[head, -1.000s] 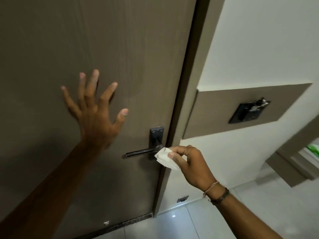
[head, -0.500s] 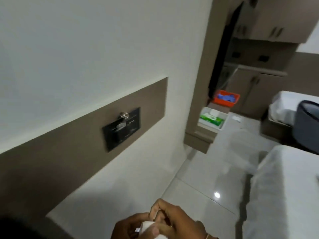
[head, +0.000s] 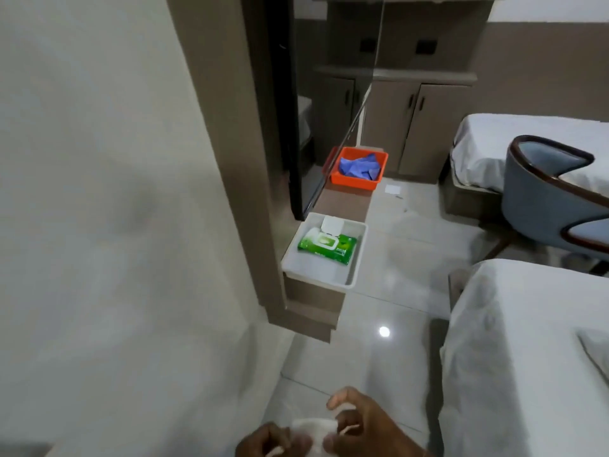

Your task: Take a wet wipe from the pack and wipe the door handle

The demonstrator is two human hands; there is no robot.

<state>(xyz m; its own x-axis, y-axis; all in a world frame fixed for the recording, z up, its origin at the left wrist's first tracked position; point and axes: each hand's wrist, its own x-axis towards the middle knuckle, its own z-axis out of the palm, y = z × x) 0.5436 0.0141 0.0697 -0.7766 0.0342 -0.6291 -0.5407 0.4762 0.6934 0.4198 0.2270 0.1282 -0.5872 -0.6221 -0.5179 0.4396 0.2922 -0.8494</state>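
Note:
At the bottom edge of the head view, my left hand (head: 263, 441) and my right hand (head: 365, 427) both hold a crumpled white wet wipe (head: 314, 430) between them. Farther off, the green wipe pack (head: 328, 246) lies in a white tray (head: 316, 275) on a low ledge, its white lid flipped open. The door and its handle are out of view.
An orange bin (head: 359, 183) with blue cloth stands behind the tray on the same ledge. A plain wall (head: 99, 192) fills the left. A white bed (head: 527, 357) is at right, a blue chair (head: 553, 206) and a second bed beyond. Glossy tiled floor (head: 389, 324) runs between.
The view has swung from the door and handle to the room. My left hand came off the door and joined my right hand on the wipe.

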